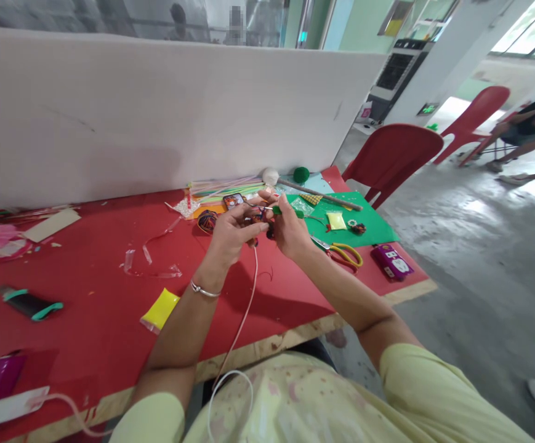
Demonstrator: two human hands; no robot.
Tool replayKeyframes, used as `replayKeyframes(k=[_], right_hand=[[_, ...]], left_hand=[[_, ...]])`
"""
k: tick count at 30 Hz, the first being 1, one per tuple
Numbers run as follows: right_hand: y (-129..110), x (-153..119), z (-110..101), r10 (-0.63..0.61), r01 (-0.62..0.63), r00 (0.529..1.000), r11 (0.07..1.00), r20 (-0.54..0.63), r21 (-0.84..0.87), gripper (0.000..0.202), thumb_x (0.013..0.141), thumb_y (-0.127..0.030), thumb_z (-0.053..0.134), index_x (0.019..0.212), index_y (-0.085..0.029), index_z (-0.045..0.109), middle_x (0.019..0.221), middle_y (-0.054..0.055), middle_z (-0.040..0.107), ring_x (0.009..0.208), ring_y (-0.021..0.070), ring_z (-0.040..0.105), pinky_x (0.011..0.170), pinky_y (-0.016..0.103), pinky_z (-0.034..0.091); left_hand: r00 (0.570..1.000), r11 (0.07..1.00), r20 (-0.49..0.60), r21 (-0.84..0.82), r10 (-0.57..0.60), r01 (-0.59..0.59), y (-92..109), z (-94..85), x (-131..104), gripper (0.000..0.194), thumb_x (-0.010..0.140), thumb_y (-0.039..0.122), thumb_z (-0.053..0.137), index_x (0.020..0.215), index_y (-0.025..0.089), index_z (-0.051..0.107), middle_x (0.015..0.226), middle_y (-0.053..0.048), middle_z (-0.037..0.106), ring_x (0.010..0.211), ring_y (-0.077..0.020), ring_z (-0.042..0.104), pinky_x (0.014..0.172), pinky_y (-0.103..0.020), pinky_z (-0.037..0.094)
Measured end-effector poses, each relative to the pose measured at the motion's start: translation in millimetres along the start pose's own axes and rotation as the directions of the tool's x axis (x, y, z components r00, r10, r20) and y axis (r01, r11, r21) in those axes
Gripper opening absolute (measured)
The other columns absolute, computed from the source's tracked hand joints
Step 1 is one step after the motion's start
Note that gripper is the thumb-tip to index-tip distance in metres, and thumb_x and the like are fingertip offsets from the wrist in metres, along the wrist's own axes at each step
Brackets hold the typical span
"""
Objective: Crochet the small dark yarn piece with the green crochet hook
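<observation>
Both hands meet above the red-covered table, in the middle of the head view. My right hand (290,229) is closed around a green-handled crochet hook (298,213), whose thin metal shaft points left. In my left hand (234,232) a small piece of dark multicoloured yarn work (258,213) is pinched, and the hook's tip reaches it. Fingers partly cover the piece. A ball of similar yarn (207,222) lies just left of my left hand. Below the hands a thin pink cord (254,277) hangs toward my lap; its upper end is hidden.
Scissors (341,251) and a purple pack (391,262) lie at right, by a green sheet (378,227). Behind the hands are a phone (233,200) and pale sticks (230,189). A yellow packet (162,309) and a cutter (31,305) are left. A white panel (156,117) bounds the back.
</observation>
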State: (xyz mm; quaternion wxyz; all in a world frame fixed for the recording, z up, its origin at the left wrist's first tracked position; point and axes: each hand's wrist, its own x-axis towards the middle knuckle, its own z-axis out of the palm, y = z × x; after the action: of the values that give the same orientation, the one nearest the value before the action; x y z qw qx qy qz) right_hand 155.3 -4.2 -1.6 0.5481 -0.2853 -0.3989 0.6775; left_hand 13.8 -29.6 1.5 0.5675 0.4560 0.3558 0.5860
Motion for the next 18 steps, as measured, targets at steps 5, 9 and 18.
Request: replayKeyframes(k=[5,9,18], right_hand=[[0,-1,3,-0.050,0.049,0.999,0.998,0.023,0.037,0.055,0.084,-0.071,0.073,0.114,-0.025,0.072,0.073,-0.004,0.061,0.066,0.0118,0.058,0.059,0.025,0.050],[2,-3,6,-0.059,0.059,0.998,0.998,-0.014,0.008,0.054,0.082,-0.074,0.072,0.105,-0.025,0.072,0.073,-0.002,0.063,0.079,0.0161,0.067,0.068,0.028,0.055],[16,-6,5,-0.071,0.070,0.992,0.997,-0.109,-0.011,0.059,0.084,-0.077,0.066,0.115,-0.027,0.072,0.082,-0.001,0.065,0.091,0.0164,0.068,0.073,0.027,0.055]], left_hand=[[1.000,1.000,-0.017,-0.026,-0.006,0.006,-1,-1.4,-1,0.071,0.067,0.029,0.094,0.134,0.021,0.071,0.097,-0.003,0.077,0.061,-0.0119,0.069,0.038,-0.018,0.039],[0.995,1.000,-0.099,-0.023,0.012,-0.015,-2,0.1,-1,0.086,0.063,0.025,0.095,0.144,0.022,0.064,0.080,0.004,0.071,0.048,-0.0058,0.055,0.040,-0.018,0.035],[0.981,0.981,-0.126,0.148,0.145,-0.126,-7,4.5,-1,0.111,0.065,0.016,0.092,0.164,0.028,0.043,0.074,0.006,0.067,0.065,-0.0104,0.063,0.059,-0.020,0.047]])
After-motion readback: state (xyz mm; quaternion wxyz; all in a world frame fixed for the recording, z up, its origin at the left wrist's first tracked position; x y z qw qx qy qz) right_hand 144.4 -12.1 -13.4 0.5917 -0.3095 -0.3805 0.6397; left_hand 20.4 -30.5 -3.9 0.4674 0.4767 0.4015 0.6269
